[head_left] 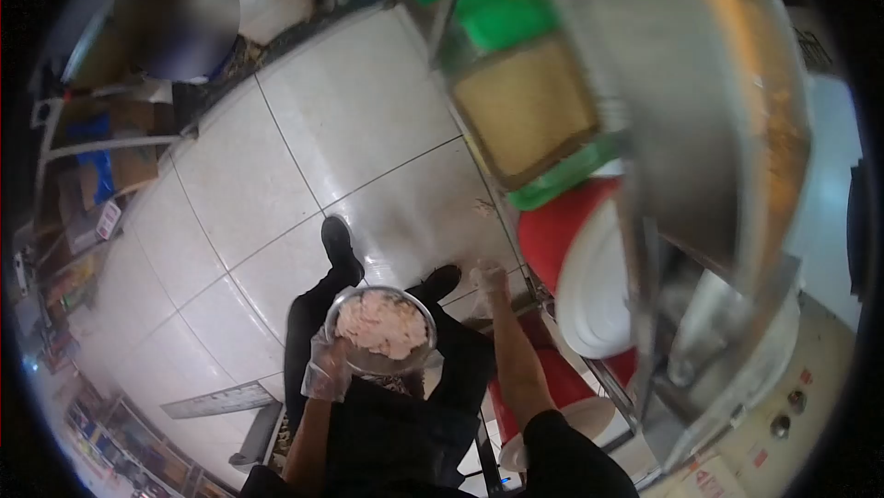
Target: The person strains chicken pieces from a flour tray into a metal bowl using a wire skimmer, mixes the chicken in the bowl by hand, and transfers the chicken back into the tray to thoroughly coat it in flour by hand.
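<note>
Holding a metal bowl (385, 364) of pinkish food (382, 323), lower center.
Left hand (328, 367) has its side in a closed grip; right hand (490, 277) too blurred to tell.

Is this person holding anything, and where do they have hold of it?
The left hand holds a metal bowl of pale pink food by its near left side. The blurred right hand seems empty.

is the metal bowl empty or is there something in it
It is not empty: a pale pink, lumpy mass fills much of the metal bowl, leaving bare metal near the left hand.
</note>
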`<action>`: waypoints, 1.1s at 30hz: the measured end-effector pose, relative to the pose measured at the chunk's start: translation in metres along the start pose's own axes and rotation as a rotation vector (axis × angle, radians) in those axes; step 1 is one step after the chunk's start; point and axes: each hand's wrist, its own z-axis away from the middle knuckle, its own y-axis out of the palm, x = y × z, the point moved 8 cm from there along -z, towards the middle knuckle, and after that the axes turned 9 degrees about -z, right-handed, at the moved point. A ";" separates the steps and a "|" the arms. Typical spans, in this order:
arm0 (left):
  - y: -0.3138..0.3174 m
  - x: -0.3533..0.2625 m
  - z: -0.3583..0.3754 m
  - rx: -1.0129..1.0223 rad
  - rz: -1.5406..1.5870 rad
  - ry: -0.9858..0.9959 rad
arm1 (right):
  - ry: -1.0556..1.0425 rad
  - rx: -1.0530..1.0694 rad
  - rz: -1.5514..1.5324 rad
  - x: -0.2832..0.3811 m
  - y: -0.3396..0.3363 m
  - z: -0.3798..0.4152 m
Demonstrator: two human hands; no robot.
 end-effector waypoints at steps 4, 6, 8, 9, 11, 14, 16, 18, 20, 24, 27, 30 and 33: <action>0.000 0.082 -0.044 0.089 -0.056 -0.121 | -0.086 -0.096 0.730 -0.019 0.006 -0.132; 0.010 0.147 -0.052 0.121 -0.029 -0.196 | -0.336 -0.184 0.703 -0.031 0.003 -0.192; 0.002 0.251 -0.043 -0.001 0.671 -0.517 | -0.845 -0.397 0.609 -0.007 0.007 -0.228; 0.002 0.276 -0.048 -0.065 0.899 -0.622 | -0.662 -0.426 0.783 -0.023 0.005 -0.265; 0.012 0.205 -0.096 0.074 0.240 -0.495 | -0.467 -0.440 0.940 -0.029 0.018 -0.299; 0.023 0.187 -0.130 0.064 0.017 -0.466 | -0.117 -0.695 0.818 -0.016 0.003 -0.294; 0.016 0.193 -0.132 0.046 -0.070 -0.407 | -0.278 -0.817 0.873 -0.011 0.001 -0.284; 0.006 0.188 -0.117 0.056 -0.164 -0.377 | -0.347 -0.742 0.719 -0.023 0.009 -0.261; 0.002 0.188 -0.091 0.050 -0.092 -0.368 | -0.321 -0.554 0.608 -0.013 0.007 -0.200; 0.027 0.087 -0.058 0.077 0.278 -0.174 | -0.813 -0.417 0.765 0.034 0.024 -0.029; 0.014 0.068 -0.006 0.225 -0.337 -0.231 | -0.446 -0.179 -0.370 0.102 -0.008 0.148; 0.034 -0.025 0.038 0.181 -0.392 0.136 | -0.341 -0.473 -0.395 0.213 -0.057 0.325; 0.056 -0.110 0.076 0.320 -0.438 0.354 | -0.760 -0.349 0.494 0.339 -0.078 0.472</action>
